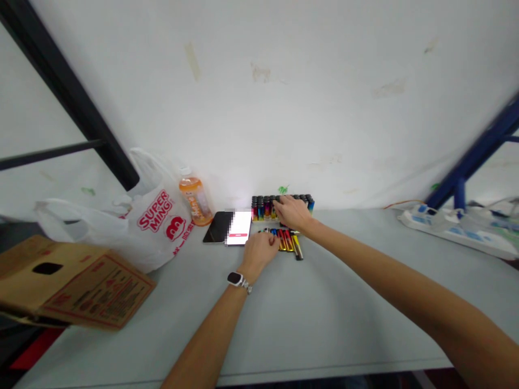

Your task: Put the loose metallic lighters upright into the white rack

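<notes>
- We see the right hand (pixel 294 212) over the upright lighters (pixel 265 209), palm down, with its fingers bent onto their dark tops; reaching from above probably lets it get at one without knocking its neighbours.
- We cannot tell whether those fingers pinch a lighter or only touch the tops—the knuckles cover the tips.
- The left hand (pixel 261 251) rests low beside the loose lighters (pixel 288 240), fingers curled inward; we cannot say whether it pinches one or merely steadies them.
- The upright lighters stand packed side by side near the wall (pixel 348 135), just beyond the loose ones; we judge that the close packing helps keep them from tipping.
- The loose lighters lie roughly side by side on the table (pixel 324 324), between the hands and within easy reach of both.
- A bright screen (pixel 241 227) lies flat just beside the left hand, perhaps to be glanced at; a pixelated patch hides where it meets the dark surface at its side.
- The bottle (pixel 195 200) stands behind the plastic bag (pixel 150 237), and the cardboard box (pixel 97 286) sits in front, cut off by the picture's edge.
- We cannot count the lighters: hands hide some, and blur merges others. What holds the upright ones is unclear too—only a pale strip shows at their base.
</notes>
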Available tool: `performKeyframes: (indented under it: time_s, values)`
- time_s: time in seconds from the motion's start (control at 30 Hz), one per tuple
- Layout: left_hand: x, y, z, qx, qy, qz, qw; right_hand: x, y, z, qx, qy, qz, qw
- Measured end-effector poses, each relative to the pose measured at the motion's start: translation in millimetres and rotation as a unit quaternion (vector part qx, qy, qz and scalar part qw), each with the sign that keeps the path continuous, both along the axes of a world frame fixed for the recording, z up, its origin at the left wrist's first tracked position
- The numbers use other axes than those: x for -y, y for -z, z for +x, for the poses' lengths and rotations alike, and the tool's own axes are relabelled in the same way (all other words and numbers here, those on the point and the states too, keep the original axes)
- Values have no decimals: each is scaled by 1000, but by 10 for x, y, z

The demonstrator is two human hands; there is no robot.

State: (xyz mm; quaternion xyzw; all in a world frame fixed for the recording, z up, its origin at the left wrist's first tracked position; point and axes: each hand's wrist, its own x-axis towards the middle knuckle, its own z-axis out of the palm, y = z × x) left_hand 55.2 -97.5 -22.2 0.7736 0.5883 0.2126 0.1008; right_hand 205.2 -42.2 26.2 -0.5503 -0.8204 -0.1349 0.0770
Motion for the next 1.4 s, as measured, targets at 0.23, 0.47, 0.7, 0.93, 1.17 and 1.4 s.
performKeyframes:
  time_s: [0.23,0.47,0.7,0.93,1.17,1.4]
  values:
    - [16,-9,45,-3,7,12,1000,147,78,85,-26,18,-18,999]
    - [21,21,123,14,23,37,999,266,171,448,-62,14,-51,997]
    - [20,62,202,34,47,47,997,152,207,498,-27,58,-111,992]
    - [34,40,140,54,28,58,996,-50,100,230,51,25,-147,987]
    - [6,37,79,137,2,74,988,-14,61,237,-20,-8,-95,995]
    - [-11,99,157,332,31,166,928,369,294,290,-453,-71,-81,885]
